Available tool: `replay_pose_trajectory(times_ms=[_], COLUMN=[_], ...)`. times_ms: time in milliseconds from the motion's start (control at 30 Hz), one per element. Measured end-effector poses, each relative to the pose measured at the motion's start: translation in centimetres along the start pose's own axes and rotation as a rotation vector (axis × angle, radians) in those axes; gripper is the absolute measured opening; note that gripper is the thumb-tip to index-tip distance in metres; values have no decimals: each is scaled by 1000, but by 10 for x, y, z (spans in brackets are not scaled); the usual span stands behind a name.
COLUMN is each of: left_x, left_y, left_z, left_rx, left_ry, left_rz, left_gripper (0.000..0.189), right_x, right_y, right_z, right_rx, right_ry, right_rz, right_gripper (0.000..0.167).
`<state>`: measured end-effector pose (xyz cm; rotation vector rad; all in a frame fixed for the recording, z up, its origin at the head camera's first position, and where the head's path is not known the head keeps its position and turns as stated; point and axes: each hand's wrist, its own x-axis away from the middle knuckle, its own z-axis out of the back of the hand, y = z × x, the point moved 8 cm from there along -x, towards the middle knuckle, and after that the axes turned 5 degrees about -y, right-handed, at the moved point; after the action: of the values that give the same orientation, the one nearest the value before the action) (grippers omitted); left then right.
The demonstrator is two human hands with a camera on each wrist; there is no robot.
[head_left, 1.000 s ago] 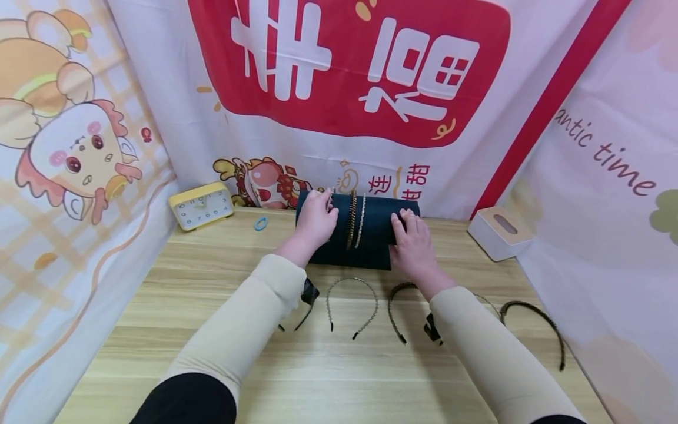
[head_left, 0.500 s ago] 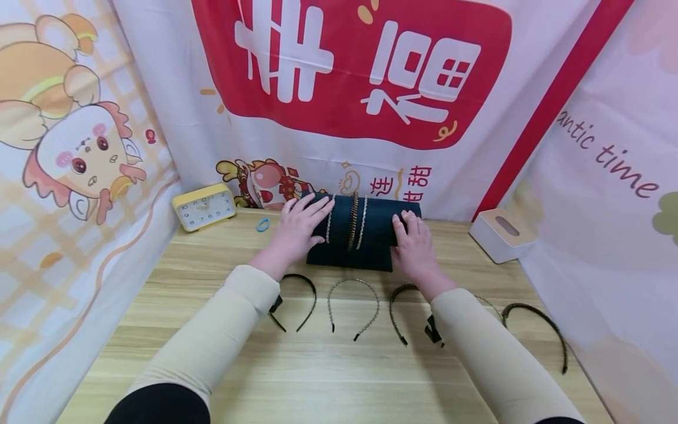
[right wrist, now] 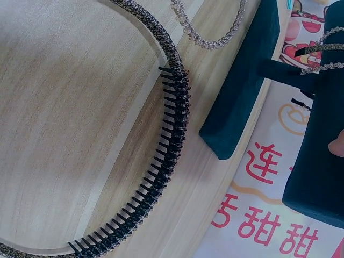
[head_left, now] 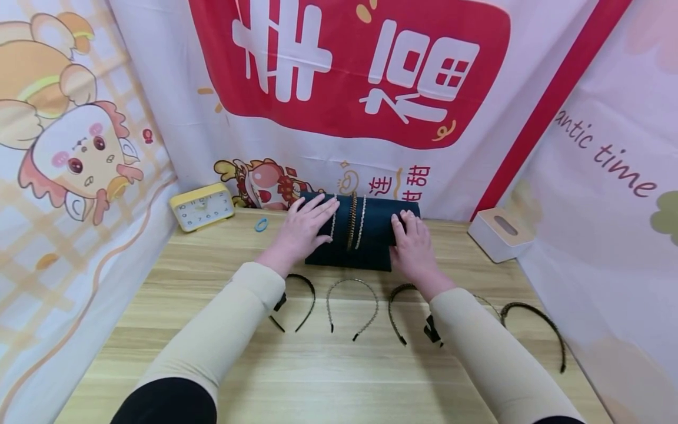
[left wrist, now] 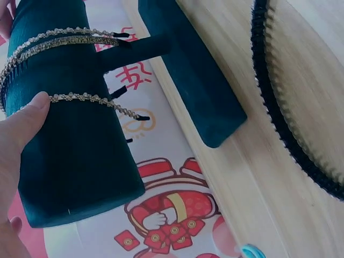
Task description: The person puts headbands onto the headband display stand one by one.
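A dark green headband stand [head_left: 380, 222] [left wrist: 75, 172] [right wrist: 317, 156] lies at the table's back, its padded roll above a flat base [left wrist: 196, 75] [right wrist: 244, 88]. Three headbands are on the roll: a left beaded one [head_left: 333, 224] [left wrist: 80, 97], a middle gold-brown one [head_left: 352, 222] and a right silvery one [head_left: 361, 222]. My left hand [head_left: 303, 231] [left wrist: 16, 140] lies over the left end with extended fingers; its thumb touches the left beaded headband. My right hand [head_left: 415, 244] grips the right end, fingers bent over the top; a fingertip [right wrist: 337, 145] shows in the right wrist view.
Loose on the table in front lie a black headband [head_left: 312, 300], a beaded headband [head_left: 377, 300], a dark headband [head_left: 392, 312] and another dark headband [head_left: 553, 330]. A yellow clock [head_left: 202, 206], a blue ring [head_left: 261, 224] and a tissue box [head_left: 498, 241] stand or lie behind.
My left hand first pulled back from its pinch at the roll's left end and spread out flat. Since then it has shifted slightly right with the left beaded headband. My right hand has stayed put.
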<state>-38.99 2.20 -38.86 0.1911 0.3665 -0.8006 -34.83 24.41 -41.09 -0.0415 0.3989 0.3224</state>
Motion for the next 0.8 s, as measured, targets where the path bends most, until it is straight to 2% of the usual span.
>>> replay_pose_trajectory(times_ms=[200,467,667,800], left_x=[-7,-12,-15,-12], left_y=[8,12,14,14], left_z=[-5,-5,-5,-3], left_rx=[44,83,80,56], left_ry=[-41,-27,-52,-76], left_rz=[3,-12,-3,13], left_gripper=[87,87,85,90], right_x=[0,2,0,0], right_y=[0,1,0,-2], right_z=[1,2,2,2], right_rx=[10,-10,9,3], right_ry=[4,-10,-7,-3], right_rz=[7,-20,-8,-4], right_gripper=[70,69,70,70])
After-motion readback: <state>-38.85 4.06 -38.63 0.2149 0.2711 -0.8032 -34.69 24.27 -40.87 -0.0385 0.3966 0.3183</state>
